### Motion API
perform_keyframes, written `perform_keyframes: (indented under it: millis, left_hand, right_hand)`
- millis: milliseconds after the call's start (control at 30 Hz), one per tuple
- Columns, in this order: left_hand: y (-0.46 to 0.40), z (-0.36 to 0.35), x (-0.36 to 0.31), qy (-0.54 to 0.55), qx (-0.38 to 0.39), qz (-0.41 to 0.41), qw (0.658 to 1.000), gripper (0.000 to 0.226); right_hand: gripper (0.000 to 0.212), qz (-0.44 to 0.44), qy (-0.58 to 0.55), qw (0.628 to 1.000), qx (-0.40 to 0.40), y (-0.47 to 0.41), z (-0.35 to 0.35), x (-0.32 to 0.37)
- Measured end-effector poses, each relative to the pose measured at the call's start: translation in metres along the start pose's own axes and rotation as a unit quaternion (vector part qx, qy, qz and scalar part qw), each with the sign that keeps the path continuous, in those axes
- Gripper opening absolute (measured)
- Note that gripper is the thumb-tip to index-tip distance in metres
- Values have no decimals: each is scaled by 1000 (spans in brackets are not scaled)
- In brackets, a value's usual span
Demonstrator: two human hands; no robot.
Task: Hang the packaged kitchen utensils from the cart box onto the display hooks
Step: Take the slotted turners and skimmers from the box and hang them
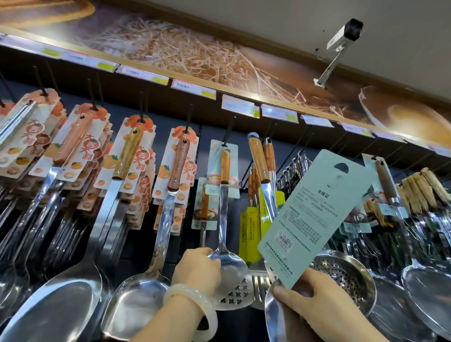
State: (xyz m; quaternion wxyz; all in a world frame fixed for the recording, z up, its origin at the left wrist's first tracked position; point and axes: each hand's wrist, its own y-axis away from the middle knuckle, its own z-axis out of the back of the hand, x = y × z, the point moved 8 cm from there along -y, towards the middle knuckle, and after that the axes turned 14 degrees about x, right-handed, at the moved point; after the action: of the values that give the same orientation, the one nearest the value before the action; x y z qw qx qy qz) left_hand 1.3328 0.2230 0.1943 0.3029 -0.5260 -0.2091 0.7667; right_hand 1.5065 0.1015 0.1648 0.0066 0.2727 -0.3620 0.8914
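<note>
The right hand (324,302) grips a packaged utensil (282,318) low on its pale green backing card (318,216) — thumb curled over the card's bottom edge, the other fingers wrapped behind the steel bowl. The card rises up and to the right from the thumb, tilted, its printed back and barcode facing the camera and its hang hole at the upper end, apart from any hook.

The left hand (198,270), a pale bangle (195,311) on its wrist, has its fingers curled round the neck of a steel turner (223,222) just where the shaft widens into the blade. That turner hangs from a black display hook (228,131) straight above the fingers, by a light card of its own and a wooden handle.

Left of those fingers hang rows of ladles and spatulas on orange-printed cards (179,166). Between the two hands sit a slotted turner (237,293) and yellow-labelled pieces (251,231). Just right of the right hand's fingers is a perforated skimmer (344,274); mesh strainers lie beyond it.

No box, cart or other container is in view. Price tags (240,105) line the shelf edge overhead, and a security camera (344,33) hangs from the ceiling.
</note>
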Motion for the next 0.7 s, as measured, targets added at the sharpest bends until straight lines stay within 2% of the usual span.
perform_keyframes:
  millis: [133, 267, 400, 500, 567, 600, 667, 700]
  left_hand:
    - [-11, 0, 8, -44, 6, 17, 999, 32]
    - [-17, -4, 10, -44, 24, 44, 998, 49]
    - [-19, -12, 12, -80, 51, 63, 993, 51]
    - [-7, -12, 5, -113, 23, 74, 991, 54]
    - [9, -6, -21, -115, -54, -27, 992, 54]
    - [18, -6, -36, -72, -75, -103, 989, 56]
    - [31, -15, -60, 26, -31, -217, 975, 63]
    - [33, -26, -67, 58, 26, -233, 970, 69]
  right_hand:
    - [7, 9, 8, 1000, -7, -1, 2, 4]
    - [12, 12, 20, 1000, -5, -4, 0, 8]
    - [15, 0, 22, 1000, -3, -8, -2, 6]
    - [26, -6, 24, 1000, -4, -11, -4, 8]
    - [32, -7, 22, 1000, -10, -14, -5, 8]
    - [36, -6, 25, 1000, -16, -15, -5, 9]
    - [49, -2, 31, 999, -27, -19, -5, 11]
    - [53, -3, 33, 999, -28, -20, -6, 11]
